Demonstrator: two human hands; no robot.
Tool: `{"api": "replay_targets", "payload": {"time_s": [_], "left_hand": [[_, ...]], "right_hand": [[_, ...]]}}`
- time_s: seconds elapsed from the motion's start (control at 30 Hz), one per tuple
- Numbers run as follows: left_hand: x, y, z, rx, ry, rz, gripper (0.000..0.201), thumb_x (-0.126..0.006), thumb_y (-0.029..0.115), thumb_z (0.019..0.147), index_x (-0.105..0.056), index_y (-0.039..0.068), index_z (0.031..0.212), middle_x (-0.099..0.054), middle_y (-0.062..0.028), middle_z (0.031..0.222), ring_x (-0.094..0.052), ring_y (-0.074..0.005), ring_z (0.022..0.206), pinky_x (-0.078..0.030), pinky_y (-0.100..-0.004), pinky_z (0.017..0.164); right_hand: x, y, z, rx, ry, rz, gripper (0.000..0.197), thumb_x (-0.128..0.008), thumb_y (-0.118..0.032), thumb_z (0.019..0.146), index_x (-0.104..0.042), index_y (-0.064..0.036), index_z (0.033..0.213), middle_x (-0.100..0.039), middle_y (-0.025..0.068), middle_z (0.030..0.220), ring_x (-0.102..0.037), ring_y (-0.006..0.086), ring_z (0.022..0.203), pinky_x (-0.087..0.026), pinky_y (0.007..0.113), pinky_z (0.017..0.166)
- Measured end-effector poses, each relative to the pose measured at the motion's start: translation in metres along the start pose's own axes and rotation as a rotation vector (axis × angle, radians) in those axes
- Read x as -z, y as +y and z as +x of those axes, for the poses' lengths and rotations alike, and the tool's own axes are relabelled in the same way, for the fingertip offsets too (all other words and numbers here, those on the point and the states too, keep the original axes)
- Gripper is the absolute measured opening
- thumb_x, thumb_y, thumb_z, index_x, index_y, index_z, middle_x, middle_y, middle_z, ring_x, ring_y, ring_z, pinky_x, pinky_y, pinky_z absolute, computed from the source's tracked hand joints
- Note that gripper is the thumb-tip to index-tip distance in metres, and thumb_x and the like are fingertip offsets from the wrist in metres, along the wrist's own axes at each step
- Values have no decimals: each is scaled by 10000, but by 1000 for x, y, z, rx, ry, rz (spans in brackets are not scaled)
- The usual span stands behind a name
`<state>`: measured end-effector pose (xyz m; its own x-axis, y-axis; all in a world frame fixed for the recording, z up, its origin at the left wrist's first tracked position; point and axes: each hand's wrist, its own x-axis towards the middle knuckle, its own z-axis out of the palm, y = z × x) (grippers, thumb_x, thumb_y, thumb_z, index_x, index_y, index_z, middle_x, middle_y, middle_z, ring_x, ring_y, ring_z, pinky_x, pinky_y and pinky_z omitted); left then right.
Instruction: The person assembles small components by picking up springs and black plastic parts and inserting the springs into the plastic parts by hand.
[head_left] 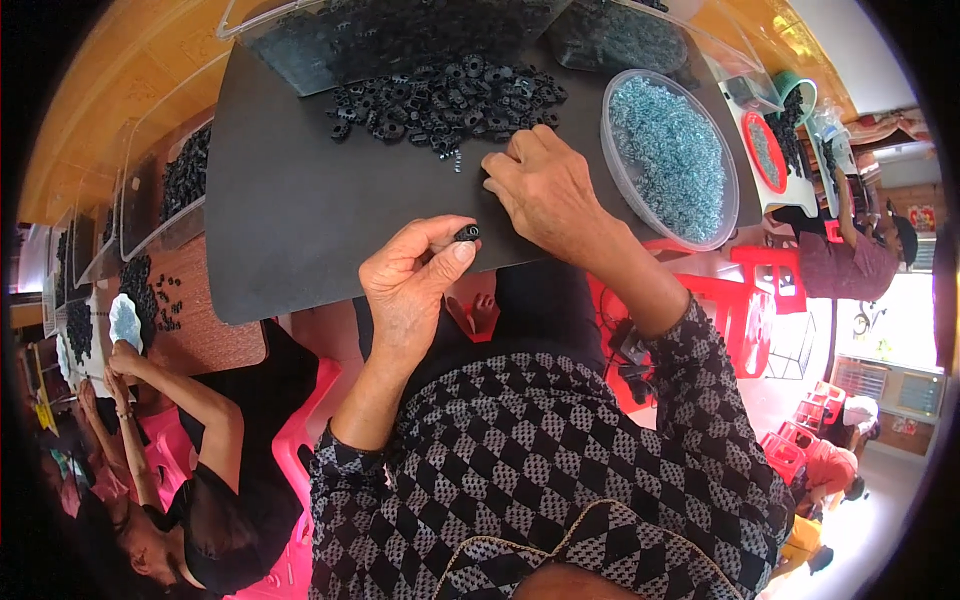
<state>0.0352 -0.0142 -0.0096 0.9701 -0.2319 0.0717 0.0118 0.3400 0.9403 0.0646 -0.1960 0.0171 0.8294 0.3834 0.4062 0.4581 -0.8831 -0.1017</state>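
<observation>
Between its thumb and forefinger, my left hand (405, 285) pinches a small black plastic piece (467, 232) with a round opening, like a cord lock body. It is held just above the near edge of the dark table. My right hand (543, 188) is a little farther away and to the right, low over the tabletop, its fingers curled together; whatever they hold is hidden. Several tiny shiny springs (458, 161) lie left of its fingertips. Beyond them spreads a heap of similar black pieces (450, 100). A round clear tub (609, 150) of small bluish, spring-like parts stands to the right.
Clear plastic bins (300, 60) line the far edge of the dark table (290, 220). At left, a co-worker's arm (190, 400) reaches to another table with black pieces. Red plastic stools (725, 320) stand on the right. More people are farther right.
</observation>
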Motion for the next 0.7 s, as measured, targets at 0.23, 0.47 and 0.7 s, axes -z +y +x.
{"api": "replay_targets", "payload": {"time_s": [0.23,0.47,0.7], "left_hand": [[0,1,-2,5,9,-3,178,-664,10,797,-648,-44,967,-640,-64,835,-614,-127,741,-502,-230,683],[0,4,-3,62,9,-28,195,-661,5,807,-641,-54,992,-618,-48,848,-579,-99,747,-495,-230,712],[-1,7,1,56,35,-50,206,-674,50,797,-642,-46,976,-657,-91,839,-617,-140,741,-497,-230,647]], "right_hand": [[1,-3,-5,-1,46,39,112,-603,-16,669,-587,-22,780,-505,115,740,-509,290,755,-442,392,627],[10,-9,-12,-186,185,583,137,-633,-22,785,-643,-17,922,-601,83,782,-572,205,749,-456,294,669],[21,-30,-12,-532,123,1260,119,-625,-44,830,-640,8,936,-631,-4,836,-558,38,764,-466,200,680]]}}
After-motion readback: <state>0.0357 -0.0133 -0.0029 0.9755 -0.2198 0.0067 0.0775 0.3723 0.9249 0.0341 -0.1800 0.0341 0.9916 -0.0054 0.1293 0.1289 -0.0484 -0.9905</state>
